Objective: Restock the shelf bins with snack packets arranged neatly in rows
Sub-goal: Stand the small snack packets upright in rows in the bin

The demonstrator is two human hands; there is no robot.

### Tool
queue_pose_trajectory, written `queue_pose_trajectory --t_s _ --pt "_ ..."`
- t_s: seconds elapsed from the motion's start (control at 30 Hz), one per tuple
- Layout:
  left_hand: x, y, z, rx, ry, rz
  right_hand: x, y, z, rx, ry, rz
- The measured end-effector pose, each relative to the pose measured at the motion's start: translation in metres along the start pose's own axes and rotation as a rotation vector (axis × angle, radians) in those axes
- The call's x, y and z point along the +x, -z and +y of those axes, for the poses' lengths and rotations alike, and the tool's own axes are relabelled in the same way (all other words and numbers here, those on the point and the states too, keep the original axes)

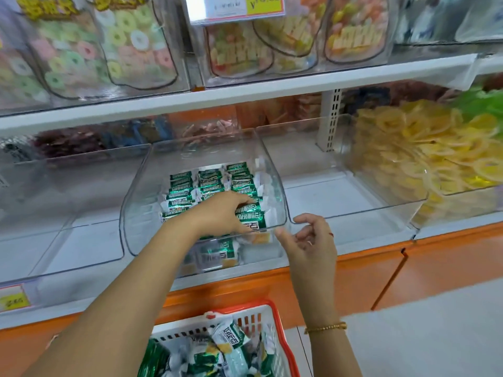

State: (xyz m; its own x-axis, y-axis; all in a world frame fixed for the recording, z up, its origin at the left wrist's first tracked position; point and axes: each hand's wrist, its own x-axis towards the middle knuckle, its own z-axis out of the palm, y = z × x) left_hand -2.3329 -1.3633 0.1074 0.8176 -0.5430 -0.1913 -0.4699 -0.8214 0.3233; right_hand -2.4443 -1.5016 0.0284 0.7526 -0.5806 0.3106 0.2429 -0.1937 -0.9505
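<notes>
A red basket (253,306) nearest the camera holds loose green snack packets (231,341). Above it, the right hand (310,240) hangs loosely curled and empty beside the clear bin's (136,202) front corner. The left hand (226,210) reaches inside, thumb and fingers pinching the nearest packets of the neat green rows (209,183).

One wide-angle head view looks forward and down from close before the shelf (245,97), its clear middle bin (147,180) centred, the red basket (245,318) at the bottom edge.
</notes>
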Motion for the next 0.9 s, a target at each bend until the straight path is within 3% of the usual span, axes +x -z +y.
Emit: queue_pose_trajectory --t_s 0.17,0.53,0.6,0.7,0.77,0.9 --pt "0.01 -0.011 0.02 0.163 0.0 0.101 0.0 0.001 -0.001 -0.006 0.007 -0.012" --pt "0.006 -0.001 0.026 0.001 -0.027 0.011 -0.001 0.005 -0.005 0.011 -0.01 -0.056" --pt "-0.009 -0.001 0.028 -0.097 -0.029 0.136 -0.003 0.006 -0.006 0.014 -0.01 -0.073" --pt "-0.05 -0.007 0.029 -0.233 -0.093 0.535 -0.012 0.008 -0.007 0.037 -0.012 -0.111" --pt "-0.086 -0.023 0.025 -0.363 -0.103 0.71 -0.021 0.006 -0.007 0.0 0.018 -0.125" --pt "-0.142 -0.096 -0.009 -0.542 0.095 0.62 -0.039 0.003 -0.001 -0.335 0.08 -0.275"
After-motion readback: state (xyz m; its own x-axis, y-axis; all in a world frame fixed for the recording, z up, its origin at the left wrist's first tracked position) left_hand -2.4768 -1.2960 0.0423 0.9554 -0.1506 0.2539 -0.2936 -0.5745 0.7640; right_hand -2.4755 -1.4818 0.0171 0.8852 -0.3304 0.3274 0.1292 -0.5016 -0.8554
